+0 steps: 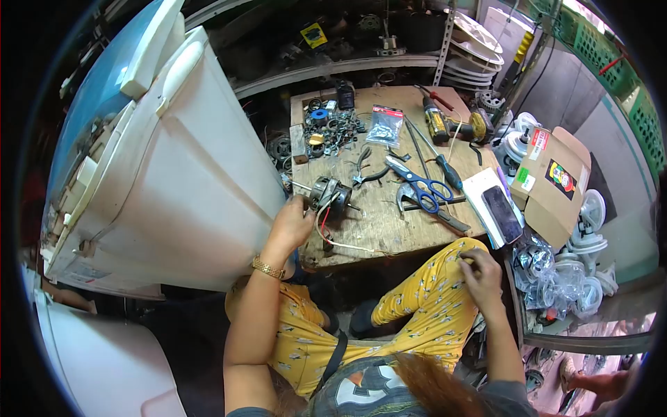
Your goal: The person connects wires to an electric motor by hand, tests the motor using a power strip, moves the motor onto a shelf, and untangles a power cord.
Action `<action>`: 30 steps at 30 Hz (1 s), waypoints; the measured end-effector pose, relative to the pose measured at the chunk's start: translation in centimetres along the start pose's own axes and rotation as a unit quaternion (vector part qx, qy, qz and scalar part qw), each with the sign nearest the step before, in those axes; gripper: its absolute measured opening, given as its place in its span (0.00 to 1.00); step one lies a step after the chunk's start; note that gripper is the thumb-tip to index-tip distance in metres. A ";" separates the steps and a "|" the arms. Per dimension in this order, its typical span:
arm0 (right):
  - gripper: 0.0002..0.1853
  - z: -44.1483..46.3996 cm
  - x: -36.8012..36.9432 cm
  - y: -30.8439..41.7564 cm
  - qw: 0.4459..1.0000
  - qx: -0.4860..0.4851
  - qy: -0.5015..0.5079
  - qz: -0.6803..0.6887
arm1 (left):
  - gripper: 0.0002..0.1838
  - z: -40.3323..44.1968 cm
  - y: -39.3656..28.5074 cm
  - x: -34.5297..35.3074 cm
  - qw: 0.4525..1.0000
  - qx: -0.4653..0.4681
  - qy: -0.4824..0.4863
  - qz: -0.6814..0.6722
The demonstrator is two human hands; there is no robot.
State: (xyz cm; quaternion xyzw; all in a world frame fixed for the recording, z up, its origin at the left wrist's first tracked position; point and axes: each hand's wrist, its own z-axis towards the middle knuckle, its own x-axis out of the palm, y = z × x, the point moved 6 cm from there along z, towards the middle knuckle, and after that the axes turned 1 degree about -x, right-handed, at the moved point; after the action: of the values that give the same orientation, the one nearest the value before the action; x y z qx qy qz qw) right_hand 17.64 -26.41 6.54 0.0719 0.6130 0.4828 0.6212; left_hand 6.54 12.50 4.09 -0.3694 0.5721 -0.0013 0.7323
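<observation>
My left hand [294, 224] is closed at the near left side of a small electric motor [329, 194], which lies at the left of the wooden tabletop [375, 240]. A metal shaft sticks out from the motor, and white and red wires [325, 221] trail from it towards the table's front edge. The fingertips are partly hidden against the motor. My right hand [483, 279] rests at my right knee, its fingers loosely bent and apart, with nothing visible in them. Blue-handled scissors [425, 187] and pliers [375, 174] lie right of the motor.
Screws and small parts [337, 132] fill the back left corner. A screwdriver [448, 170], hammer [410, 201], cordless drill [455, 126] and phone [501, 214] lie further right. A cardboard box [552, 184] stands beside the table; a large white appliance casing [180, 167] borders its left.
</observation>
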 end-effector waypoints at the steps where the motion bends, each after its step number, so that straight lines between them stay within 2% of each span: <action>1: 0.07 1.3 1.7 1.5 0.997 -0.078 0.012 -0.017 | 0.16 -0.2 0.2 0.4 1.000 -0.009 0.009 0.008; 4: 0.06 4.0 6.4 5.4 0.983 -0.174 0.050 0.016 | 0.16 -1.0 0.0 1.1 0.997 -0.031 0.054 -0.043; 9: 0.11 6.1 14.4 7.7 0.971 -0.163 0.144 0.097 | 0.14 -1.5 0.3 1.8 0.991 -0.036 0.105 -0.082; 12: 0.15 5.7 16.8 10.2 0.969 -0.215 0.119 0.024 | 0.12 -1.5 -0.4 1.7 0.985 -0.036 0.119 -0.122; 15: 0.17 5.5 19.4 10.5 0.959 -0.249 0.129 0.032 | 0.10 -1.8 -0.7 1.7 0.963 -0.102 0.159 -0.191; 18: 0.15 4.9 20.5 10.1 0.957 -0.208 0.187 0.082 | 0.08 -1.8 0.0 2.8 0.942 -0.092 0.144 -0.290; 21: 0.15 4.9 20.4 9.9 0.955 -0.178 0.204 0.119 | 0.08 -1.8 0.5 3.1 0.947 -0.082 0.135 -0.281; 23: 0.18 5.1 20.0 9.5 0.962 -0.138 0.207 0.114 | 0.08 -1.9 0.4 3.0 0.965 -0.062 0.134 -0.218; 29: 0.32 6.7 20.1 9.2 0.966 -0.156 0.128 0.164 | 0.10 -1.5 -0.1 2.5 0.993 -0.019 0.094 -0.074; 30: 0.36 7.5 20.7 8.7 0.965 -0.131 0.141 0.177 | 0.10 -1.5 -0.1 2.3 0.994 -0.017 0.093 -0.063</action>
State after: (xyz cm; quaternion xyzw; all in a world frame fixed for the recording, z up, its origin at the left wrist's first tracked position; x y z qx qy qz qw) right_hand 14.92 -3.81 -0.07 0.0284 0.6033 0.6664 0.4372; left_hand 6.16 10.62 2.08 -0.4159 0.6129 -0.0720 0.6680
